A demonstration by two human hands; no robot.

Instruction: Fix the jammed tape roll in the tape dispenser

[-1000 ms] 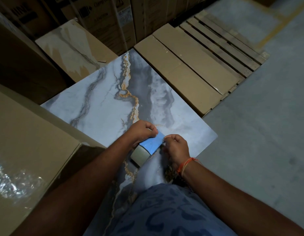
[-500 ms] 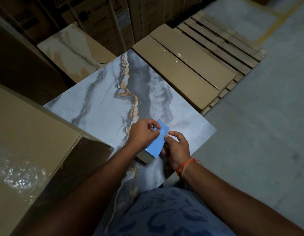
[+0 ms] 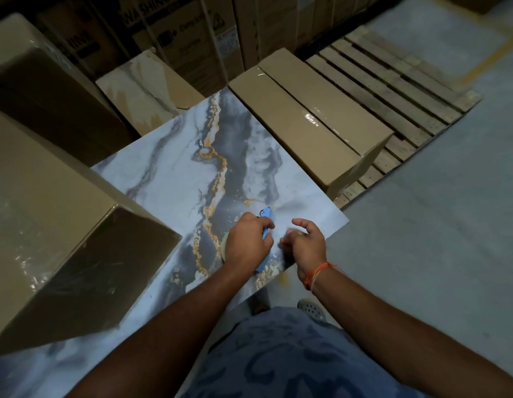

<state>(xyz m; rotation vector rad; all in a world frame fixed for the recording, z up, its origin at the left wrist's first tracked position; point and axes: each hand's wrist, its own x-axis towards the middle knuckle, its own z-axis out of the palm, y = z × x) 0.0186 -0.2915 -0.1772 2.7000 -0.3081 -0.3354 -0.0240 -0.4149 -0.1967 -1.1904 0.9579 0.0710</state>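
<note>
A blue tape dispenser (image 3: 266,218) stands on edge on the marble slab (image 3: 175,179), mostly hidden under my left hand (image 3: 248,244), which grips it from above. A sliver of the pale tape roll (image 3: 223,245) shows at the left of that hand. My right hand (image 3: 305,242) hovers just to the right of the dispenser, fingers loosely curled and apart, holding nothing and not touching it. An orange thread band circles my right wrist.
A large cardboard box (image 3: 48,225) crowds the slab's left side. Long flat cartons (image 3: 310,116) lie on a wooden pallet (image 3: 399,90) at the right. Stacked boxes (image 3: 175,30) stand behind. Grey concrete floor (image 3: 436,225) lies to the right. My foot in a sandal (image 3: 311,307) is below the slab edge.
My right hand has let go of the dispenser and pulled off to the right. My left hand turned the dispenser on edge and pressed it down on the slab.
</note>
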